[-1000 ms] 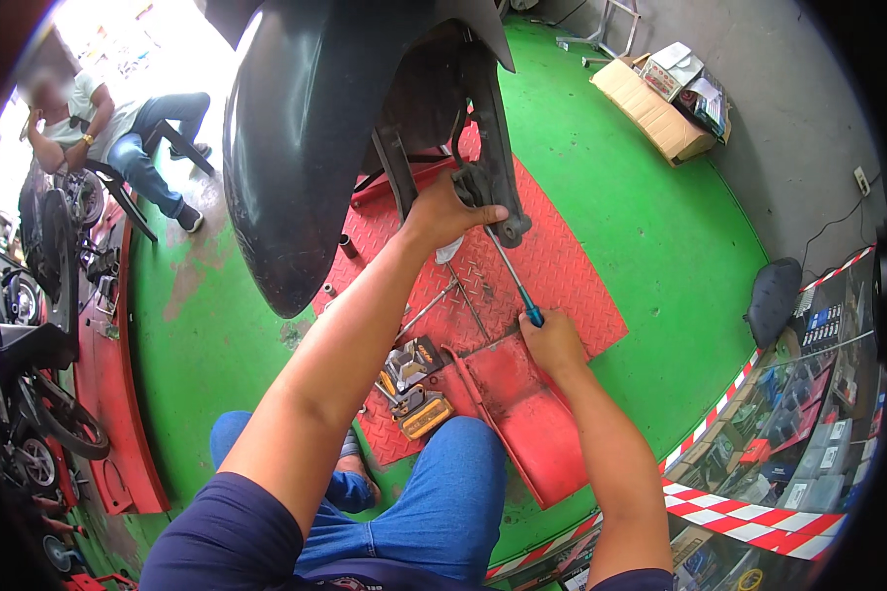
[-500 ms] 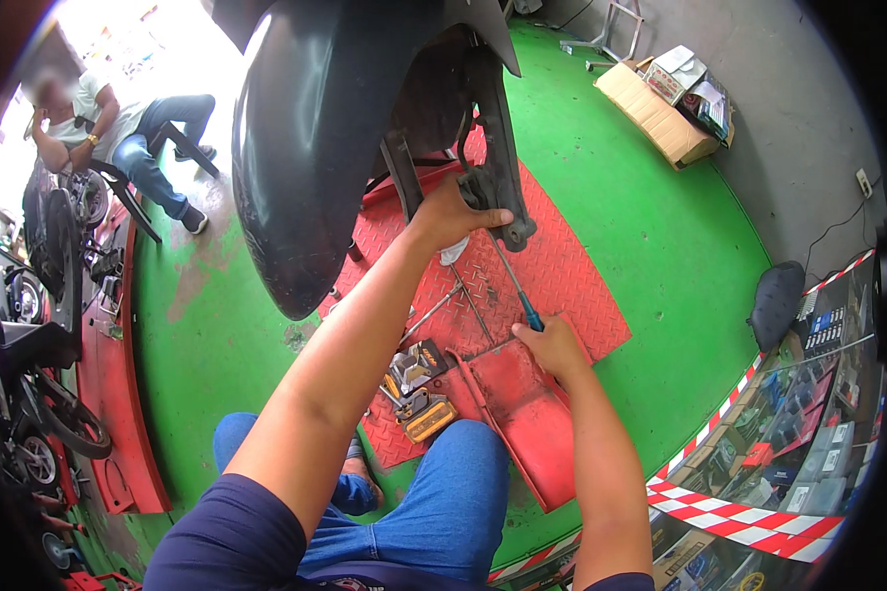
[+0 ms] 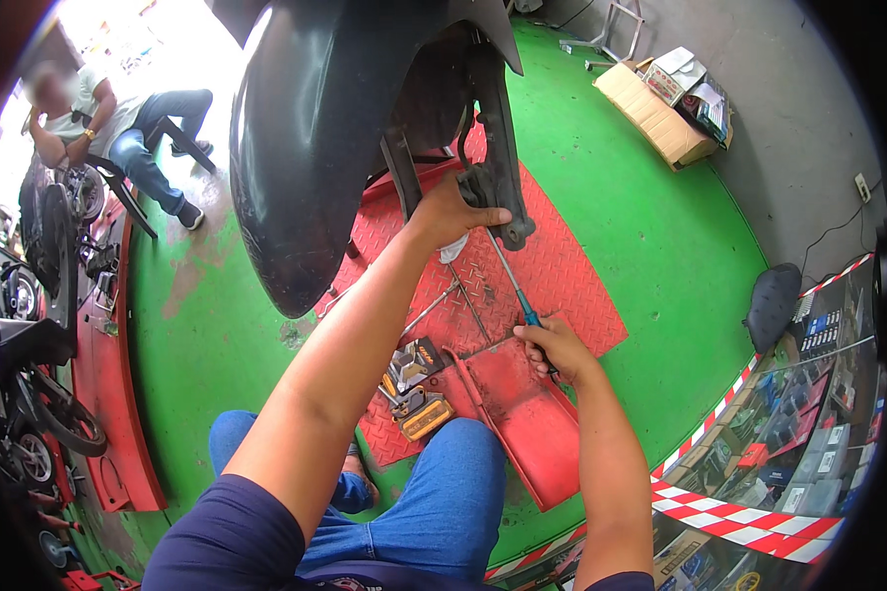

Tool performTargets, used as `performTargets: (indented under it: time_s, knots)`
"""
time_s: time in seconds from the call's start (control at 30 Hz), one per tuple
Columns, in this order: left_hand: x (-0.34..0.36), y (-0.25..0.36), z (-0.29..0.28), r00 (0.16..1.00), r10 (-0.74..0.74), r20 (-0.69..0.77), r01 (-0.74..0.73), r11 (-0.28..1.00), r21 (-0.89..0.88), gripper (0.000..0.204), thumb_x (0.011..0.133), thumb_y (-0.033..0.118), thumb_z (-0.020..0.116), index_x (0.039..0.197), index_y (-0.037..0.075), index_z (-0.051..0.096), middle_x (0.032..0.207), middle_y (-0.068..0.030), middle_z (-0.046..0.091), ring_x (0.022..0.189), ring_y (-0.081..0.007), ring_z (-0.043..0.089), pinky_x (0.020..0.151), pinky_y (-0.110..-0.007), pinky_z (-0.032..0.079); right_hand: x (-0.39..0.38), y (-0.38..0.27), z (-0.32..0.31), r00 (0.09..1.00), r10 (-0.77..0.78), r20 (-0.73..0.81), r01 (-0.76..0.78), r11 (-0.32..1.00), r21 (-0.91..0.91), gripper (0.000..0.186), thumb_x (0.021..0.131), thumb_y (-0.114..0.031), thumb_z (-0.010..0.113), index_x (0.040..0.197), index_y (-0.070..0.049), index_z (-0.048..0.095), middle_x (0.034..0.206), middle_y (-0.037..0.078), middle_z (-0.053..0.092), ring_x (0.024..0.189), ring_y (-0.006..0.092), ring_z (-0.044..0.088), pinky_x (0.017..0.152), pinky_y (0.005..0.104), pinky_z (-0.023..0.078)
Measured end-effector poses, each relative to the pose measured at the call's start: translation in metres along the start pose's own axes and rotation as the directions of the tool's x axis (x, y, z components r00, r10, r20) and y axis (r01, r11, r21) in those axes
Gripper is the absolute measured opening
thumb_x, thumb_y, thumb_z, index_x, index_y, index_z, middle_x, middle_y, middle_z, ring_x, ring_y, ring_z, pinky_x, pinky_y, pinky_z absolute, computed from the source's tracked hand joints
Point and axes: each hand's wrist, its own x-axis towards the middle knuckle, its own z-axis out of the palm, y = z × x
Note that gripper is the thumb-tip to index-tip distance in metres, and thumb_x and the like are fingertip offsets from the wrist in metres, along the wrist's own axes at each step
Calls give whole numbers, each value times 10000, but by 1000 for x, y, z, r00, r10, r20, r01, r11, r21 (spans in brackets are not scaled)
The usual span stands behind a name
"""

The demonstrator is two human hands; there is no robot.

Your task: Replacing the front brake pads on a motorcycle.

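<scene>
My left hand is closed around a dark brake caliper beside the lower end of the black fork leg. Its thumb lies across the front, and the other fingers are mostly hidden. In my right hand is a long screwdriver with a blue-and-black handle. The shaft slants up and away to the left, its tip out of sight by the caliper and my left thumb. Above my left forearm hangs the large black front fender of a motorcycle.
Below lies a red diamond-plate platform with a T-shaped wrench, a yellow power tool and a red ramp piece. A seated person is at far left near motorcycles. A glass case stands right; a cardboard box sits behind.
My right hand has shifted slightly lower on the screwdriver, its fingers now curled visibly round the handle. My left hand keeps its place at the caliper.
</scene>
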Motion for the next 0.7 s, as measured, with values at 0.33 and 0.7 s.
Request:
performTargets:
  time_s: [0.33,0.7]
  knots:
    - [-3,3,1,999,-7,-46,10,997,72,1019,585,454,988,1293,-84,490,1185,-213,693,1143,-296,677,1003,-369,507,-1,-8,-3,989,-87,-118,53,964,-259,290,939,-280,707,778,-62,605,600,2,528,532,137,537,499,329,421]
    - [-8,11,1,995,4,-100,13,986,164,1015,570,499,980,1293,-50,525,1156,-204,711,1124,-311,686,991,-381,512,10,9,31,748,-458,-480,39,752,-658,380,937,-387,663,844,-21,699,779,259,672,771,463,658,715,555,493]
